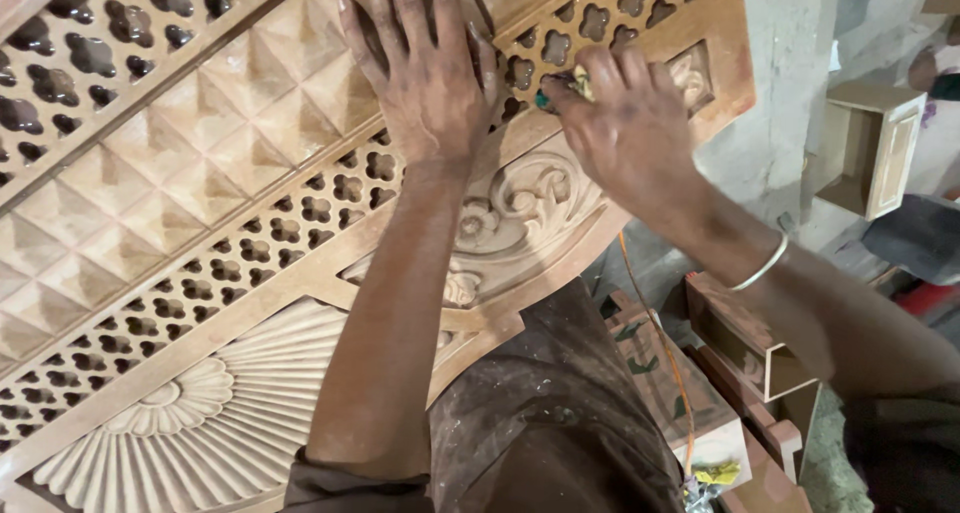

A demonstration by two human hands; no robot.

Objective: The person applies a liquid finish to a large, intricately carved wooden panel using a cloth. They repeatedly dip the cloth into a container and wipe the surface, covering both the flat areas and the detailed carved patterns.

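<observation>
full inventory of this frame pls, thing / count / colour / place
carved wooden panel: 1, light brown, fills the left and centre; pierced lattice bands, pyramid-relief field, fan and floral carvings
small tool or sanding piece: 1, greenish-yellow, pinched in the right hand on the lattice; too small to identify
wooden box frame: 1, pale wood, upper right on the floor
wooden mouldings: several, brown, lower right beside the person
orange cord: 1, runs down from below the panel at right
yellow scrap: 1, bottom right
bangle: 1, white-silver, on the right wrist
left hand: 1, flat on the panel, fingers spread
right hand: 1, closed around the small piece
</observation>
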